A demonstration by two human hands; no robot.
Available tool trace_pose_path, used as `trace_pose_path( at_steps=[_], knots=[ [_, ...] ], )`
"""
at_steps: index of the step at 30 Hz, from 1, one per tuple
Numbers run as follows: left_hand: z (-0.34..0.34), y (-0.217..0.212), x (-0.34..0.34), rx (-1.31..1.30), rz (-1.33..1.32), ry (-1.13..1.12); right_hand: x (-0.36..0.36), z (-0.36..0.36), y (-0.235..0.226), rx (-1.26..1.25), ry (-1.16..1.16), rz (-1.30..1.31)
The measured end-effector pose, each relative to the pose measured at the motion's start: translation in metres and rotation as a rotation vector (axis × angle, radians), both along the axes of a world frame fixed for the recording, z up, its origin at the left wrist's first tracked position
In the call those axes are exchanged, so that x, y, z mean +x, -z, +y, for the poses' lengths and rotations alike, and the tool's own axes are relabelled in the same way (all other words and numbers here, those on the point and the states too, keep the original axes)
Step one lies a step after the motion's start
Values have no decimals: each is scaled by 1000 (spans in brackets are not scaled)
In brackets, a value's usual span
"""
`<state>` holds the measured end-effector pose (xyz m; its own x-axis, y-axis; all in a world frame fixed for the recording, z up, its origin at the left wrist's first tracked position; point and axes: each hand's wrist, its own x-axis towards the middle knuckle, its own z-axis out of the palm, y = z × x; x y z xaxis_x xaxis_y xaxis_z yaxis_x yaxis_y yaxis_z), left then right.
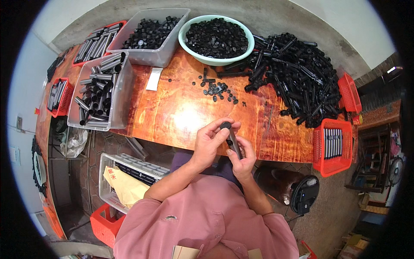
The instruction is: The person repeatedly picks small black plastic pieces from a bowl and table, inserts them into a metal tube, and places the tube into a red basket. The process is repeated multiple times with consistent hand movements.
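At frame centre, the left hand [210,142] pinches a black cap [225,125] onto the dark tube [234,144] gripped by the right hand [242,159]; pressing it fully home seems next.

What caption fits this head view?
Left hand presses a small black cap onto a dark tube held by the right hand.

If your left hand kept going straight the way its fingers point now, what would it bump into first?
The left hand points up and right, its fingers already on the small black cap at the end of the dark tube that the right hand holds. Past that lies bare wooden table, then probably the pile of black fittings; depth is unclear.
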<state>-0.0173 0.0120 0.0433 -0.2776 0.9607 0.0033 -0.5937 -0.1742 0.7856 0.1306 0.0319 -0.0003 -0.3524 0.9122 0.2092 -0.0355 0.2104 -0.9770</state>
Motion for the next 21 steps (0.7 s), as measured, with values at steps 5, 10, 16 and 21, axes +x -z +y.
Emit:
trace_pose_path(
  at_steps=[5,10,16,21],
  knots=[
    [-4,-5,-17,21,65,111,6,3,-12,27,-88,28],
    [-7,-14,-25,-2,117,163,10,3,-16,-240,-202,248],
    [-7,-26,-23,-107,111,77,4,-1,-23,130,-63,-43],
    [-8,-31,-24,-120,90,97,7,-2,-16,-10,-106,56]
  ],
)
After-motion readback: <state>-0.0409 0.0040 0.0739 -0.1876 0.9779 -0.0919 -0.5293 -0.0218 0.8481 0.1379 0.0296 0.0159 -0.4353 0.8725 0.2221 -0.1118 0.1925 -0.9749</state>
